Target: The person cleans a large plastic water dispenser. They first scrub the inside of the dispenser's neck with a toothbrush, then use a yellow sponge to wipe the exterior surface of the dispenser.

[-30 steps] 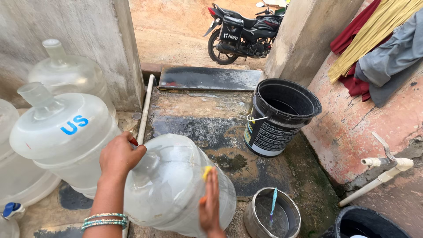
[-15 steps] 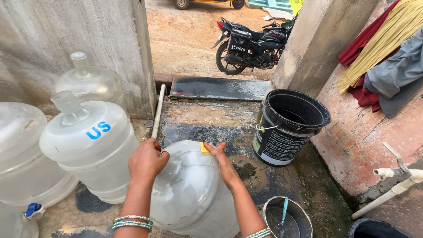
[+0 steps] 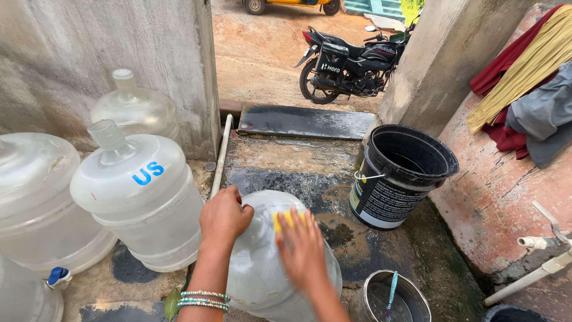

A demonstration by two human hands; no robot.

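A large clear plastic water jug [image 3: 262, 280] lies tilted on the wet ground in front of me, its neck pointing away. My left hand [image 3: 223, 216], bangles on the wrist, is closed around the jug's neck. My right hand [image 3: 302, 247] presses a yellow sponge [image 3: 285, 219] flat against the jug's upper shoulder. Most of the sponge is hidden under my fingers.
Several more clear jugs [image 3: 140, 197] stand upright at the left by a concrete wall. A black bucket [image 3: 399, 176] stands at the right, a steel pot [image 3: 390, 301] with a blue-handled brush below it. Also in view: a white pipe [image 3: 219, 156], a tap [image 3: 536, 243], hanging cloths [image 3: 524, 89] and a parked motorcycle [image 3: 348, 62].
My right hand has moved with the sponge from the jug's lower side up to its shoulder near the neck. The left hand stays on the neck. The camera view has shifted.
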